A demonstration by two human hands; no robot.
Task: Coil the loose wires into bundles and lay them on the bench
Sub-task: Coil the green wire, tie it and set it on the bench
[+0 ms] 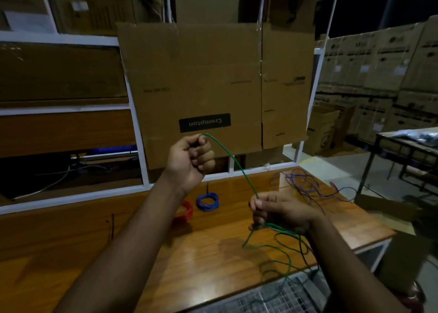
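The green wire (239, 168) is held at two places, seemingly so that a straight length can be drawn out before it is wound. Its end is enclosed by the left hand (190, 158), whose grip is clenched around it and raised above the tabletop (94, 241), in front of the cardboard sheet (201, 75) propped against the white frame (137, 123). From there the wire is run down and to the right in an arc to the right hand (279, 212), where it is pinched between thumb and fingertips; that grip is likewise closed on the wire, lower and nearer. Below the right hand the rest of the green wire is left slack, in loose loops lying on the near right part of the tabletop and trailing over its near edge. This slack is judged to be what remains to be gathered into a coil.

Two finished bundles have been laid near the middle of the tabletop, the red coil (186, 214) partly hidden behind the left forearm and the blue coil (208, 202) just beside it. A tangled purple wire (305, 184) is left uncoiled at the far right, apparently the next piece to be handled.
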